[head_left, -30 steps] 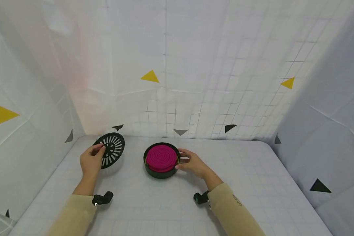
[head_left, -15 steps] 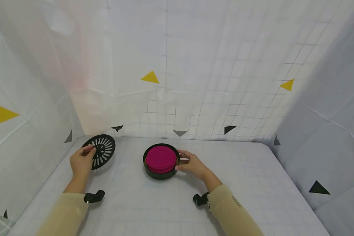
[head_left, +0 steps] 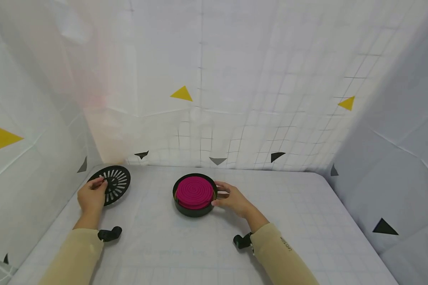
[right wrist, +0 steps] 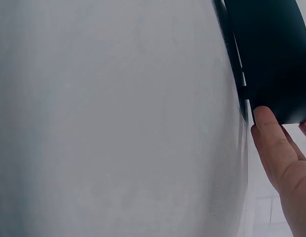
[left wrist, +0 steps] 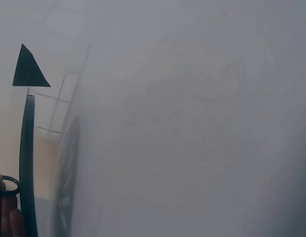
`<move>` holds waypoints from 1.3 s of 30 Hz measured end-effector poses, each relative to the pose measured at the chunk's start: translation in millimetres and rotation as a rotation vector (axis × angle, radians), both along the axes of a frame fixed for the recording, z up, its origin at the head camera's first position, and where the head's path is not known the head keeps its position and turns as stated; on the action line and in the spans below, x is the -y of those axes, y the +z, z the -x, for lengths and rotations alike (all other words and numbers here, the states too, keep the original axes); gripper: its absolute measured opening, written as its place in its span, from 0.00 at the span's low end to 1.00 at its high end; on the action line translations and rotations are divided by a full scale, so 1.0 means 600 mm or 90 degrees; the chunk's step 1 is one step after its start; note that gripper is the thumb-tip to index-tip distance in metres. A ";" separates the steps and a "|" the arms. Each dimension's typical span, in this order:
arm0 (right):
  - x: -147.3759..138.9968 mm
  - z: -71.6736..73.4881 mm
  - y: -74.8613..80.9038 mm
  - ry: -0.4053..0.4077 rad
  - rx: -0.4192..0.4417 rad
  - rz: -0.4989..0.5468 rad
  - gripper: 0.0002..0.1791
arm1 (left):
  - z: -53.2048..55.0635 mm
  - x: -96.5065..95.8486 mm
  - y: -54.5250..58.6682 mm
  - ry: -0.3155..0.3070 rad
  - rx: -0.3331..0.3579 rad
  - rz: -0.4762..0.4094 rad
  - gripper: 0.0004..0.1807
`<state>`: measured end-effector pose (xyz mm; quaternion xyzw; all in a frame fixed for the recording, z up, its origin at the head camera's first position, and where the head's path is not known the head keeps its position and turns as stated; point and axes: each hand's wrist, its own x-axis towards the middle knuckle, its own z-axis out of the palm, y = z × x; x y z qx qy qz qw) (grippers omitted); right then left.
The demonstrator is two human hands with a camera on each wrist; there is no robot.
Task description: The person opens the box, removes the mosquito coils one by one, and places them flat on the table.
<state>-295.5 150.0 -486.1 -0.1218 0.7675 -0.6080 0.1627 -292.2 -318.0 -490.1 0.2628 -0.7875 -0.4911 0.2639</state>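
My left hand point(head_left: 91, 198) pinches a black round slotted lid point(head_left: 119, 185) by the small ring handle point(left wrist: 11, 185) at its centre. The lid is tilted at the table's back left; in the left wrist view it appears edge-on, apart from its shadow on the white surface. At mid-table stands a black round mosquito coil box point(head_left: 195, 213), with a stack of magenta mosquito coils point(head_left: 194, 191) inside it. My right hand point(head_left: 236, 201) holds the box's right side, thumb at the front and fingers farther back. The right wrist view shows fingertips against the dark wall.
A white gridded table point(head_left: 185, 249) lies under everything. White sheets with yellow and black triangles rise behind and on both sides. A small black wrist camera point(head_left: 109, 234) sits on the left wrist and another camera point(head_left: 242, 240) on the right.
My left hand has moved left and slightly down with the lid, away from the box. The lid now leans flatter. My right hand and the box have stayed in place.
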 end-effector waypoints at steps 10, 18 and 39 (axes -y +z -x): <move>0.001 0.003 -0.002 0.003 0.008 0.008 0.46 | -0.002 0.014 -0.008 0.014 0.025 0.010 0.15; 0.001 0.001 0.001 0.002 0.005 0.013 0.46 | -0.009 0.020 -0.009 -0.007 0.064 0.029 0.17; 0.000 0.000 -0.002 -0.007 -0.002 0.002 0.46 | -0.001 0.032 -0.014 -0.055 0.107 0.063 0.17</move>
